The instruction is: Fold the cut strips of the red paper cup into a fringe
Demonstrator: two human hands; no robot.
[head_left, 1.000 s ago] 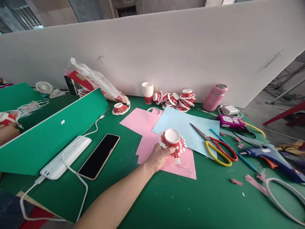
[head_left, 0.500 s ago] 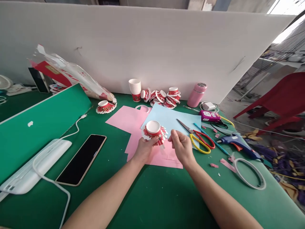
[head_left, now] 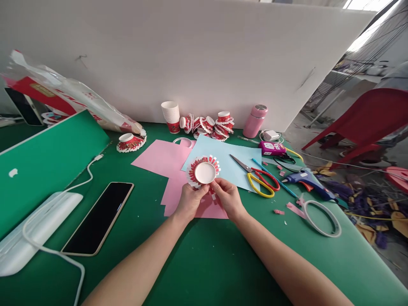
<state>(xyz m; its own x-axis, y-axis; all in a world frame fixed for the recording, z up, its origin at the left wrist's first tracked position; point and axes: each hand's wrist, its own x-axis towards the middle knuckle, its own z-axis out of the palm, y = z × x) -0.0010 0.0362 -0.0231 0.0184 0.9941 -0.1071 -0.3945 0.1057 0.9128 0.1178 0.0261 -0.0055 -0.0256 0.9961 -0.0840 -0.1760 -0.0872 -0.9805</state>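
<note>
Between both hands is a paper cup (head_left: 205,173), its red-and-white side cut into strips that fan outward around the white round base. My left hand (head_left: 188,201) pinches its lower left edge. With thumb and fingers, my right hand (head_left: 228,197) grips the lower right edge. The cup's base faces up and toward me. Underneath lie pink paper (head_left: 157,157) and a light blue sheet (head_left: 223,148). Scissors (head_left: 259,176) with red and yellow handles rest to the right of the hands, blades apart. My fingertips partly hide the cup's lower strips.
Behind stand stacked paper cups (head_left: 171,114), several cut cups (head_left: 219,125) and a pink flask (head_left: 255,121). A glue gun (head_left: 309,182) and a tape roll (head_left: 321,219) lie right. Left are a phone (head_left: 98,219), a power strip (head_left: 41,229) and another cut cup (head_left: 130,142).
My right hand has moved left onto the cup and now grips it too. The cup has tilted so its base turns toward me. The view has shifted slightly right.
</note>
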